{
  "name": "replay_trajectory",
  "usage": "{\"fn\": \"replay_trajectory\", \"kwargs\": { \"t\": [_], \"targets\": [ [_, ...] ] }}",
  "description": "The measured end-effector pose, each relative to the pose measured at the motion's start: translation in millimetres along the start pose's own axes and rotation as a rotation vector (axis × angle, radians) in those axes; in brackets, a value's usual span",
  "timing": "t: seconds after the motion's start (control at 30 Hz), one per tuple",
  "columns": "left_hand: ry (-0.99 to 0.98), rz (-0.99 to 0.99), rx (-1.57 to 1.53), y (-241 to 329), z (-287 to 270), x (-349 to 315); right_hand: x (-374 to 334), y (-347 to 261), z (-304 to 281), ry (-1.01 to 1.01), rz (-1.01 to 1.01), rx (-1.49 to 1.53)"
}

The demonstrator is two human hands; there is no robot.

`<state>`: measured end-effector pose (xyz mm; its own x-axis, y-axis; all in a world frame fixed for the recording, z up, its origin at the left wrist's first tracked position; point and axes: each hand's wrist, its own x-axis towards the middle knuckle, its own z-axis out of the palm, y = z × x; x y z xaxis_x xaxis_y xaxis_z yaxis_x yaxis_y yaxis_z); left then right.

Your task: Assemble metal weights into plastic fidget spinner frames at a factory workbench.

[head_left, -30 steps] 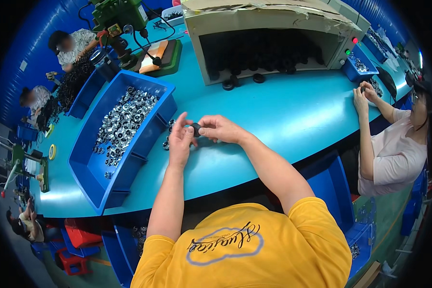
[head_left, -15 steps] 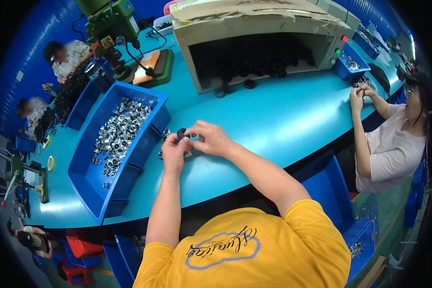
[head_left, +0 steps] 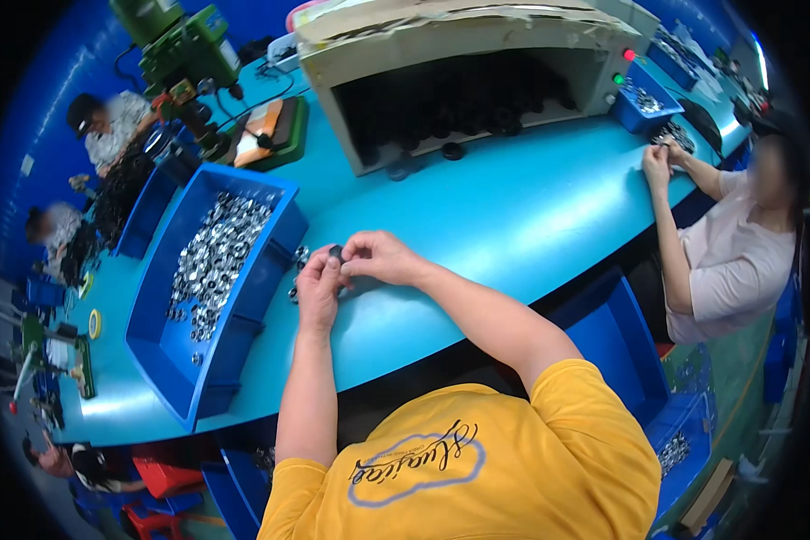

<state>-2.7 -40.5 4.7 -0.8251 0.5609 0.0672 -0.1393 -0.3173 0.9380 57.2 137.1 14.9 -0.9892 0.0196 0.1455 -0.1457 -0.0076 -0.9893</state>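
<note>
My left hand [head_left: 316, 290] is closed around a small black ring-shaped part [head_left: 336, 252], held up over the turquoise table. From the right, my right hand [head_left: 380, 258] pinches at the same part, its fingertips meeting those of the left. Fingers cover most of the part, so its details are hidden. A few small metal pieces [head_left: 301, 256] lie on the table just left of my left hand. Beside them stands a large blue bin [head_left: 247, 315], tilted, with many shiny silver-and-black metal fittings [head_left: 220, 256] inside.
Across the table sits a beige box-shaped oven [head_left: 342, 117] with black rings inside; one black ring [head_left: 453, 151] lies before it. A green drill press [head_left: 189, 58] stands back left. At right a co-worker [head_left: 729, 247] handles parts near a small blue bin [head_left: 636, 119]. Blue bins [head_left: 614, 346] stand below the table edge.
My hands have drawn closer together, and the fingers now cover more of the black part. The whole view has shifted slightly; the large bin and its fittings look the same.
</note>
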Motion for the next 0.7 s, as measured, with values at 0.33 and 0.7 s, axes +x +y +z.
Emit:
{"fn": "replay_trajectory", "kwargs": {
  "t": [0.33,0.7],
  "targets": [
    [-0.027,0.106,-0.017,-3.4,-4.0,5.7,-1.0,-10.8,-5.7,-0.054,0.033,-0.06],
    [-0.009,0.094,-0.088,2.8,2.2,1.8,-3.0,-12.6,-0.5,-0.05,0.023,-0.038]
  ]
}}
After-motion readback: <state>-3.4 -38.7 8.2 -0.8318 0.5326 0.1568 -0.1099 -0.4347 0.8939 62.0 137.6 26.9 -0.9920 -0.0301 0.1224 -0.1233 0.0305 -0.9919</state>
